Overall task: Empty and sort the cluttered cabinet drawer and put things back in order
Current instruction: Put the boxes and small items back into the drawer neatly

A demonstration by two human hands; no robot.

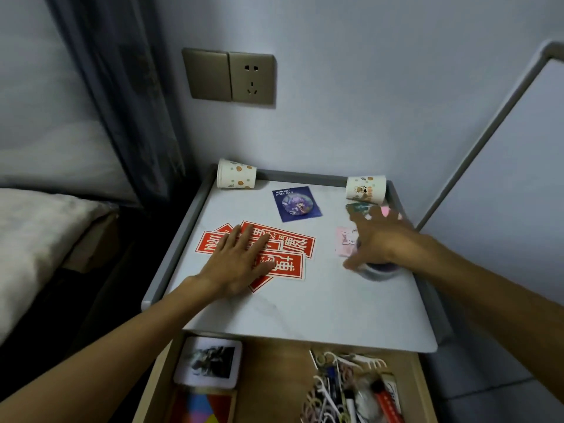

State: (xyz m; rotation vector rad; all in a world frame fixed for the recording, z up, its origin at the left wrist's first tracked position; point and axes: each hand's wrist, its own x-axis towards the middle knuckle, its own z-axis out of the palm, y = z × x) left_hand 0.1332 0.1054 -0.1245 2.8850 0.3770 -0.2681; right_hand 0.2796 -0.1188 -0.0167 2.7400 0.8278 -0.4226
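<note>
The bare left forearm [122,340] and right forearm [488,288] reach from the near edge toward the far side. The left grip [241,261] lies flat, palm down, fingers straight and close together. The right grip [378,239], motion-blurred, faces palm down, fingers splayed.

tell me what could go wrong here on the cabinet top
The right hand is blurred above the small round jar and might tip it. The paper cup lying on its side nearby could roll if bumped. The red cards under the flat left hand could slide forward into the open drawer.
</note>
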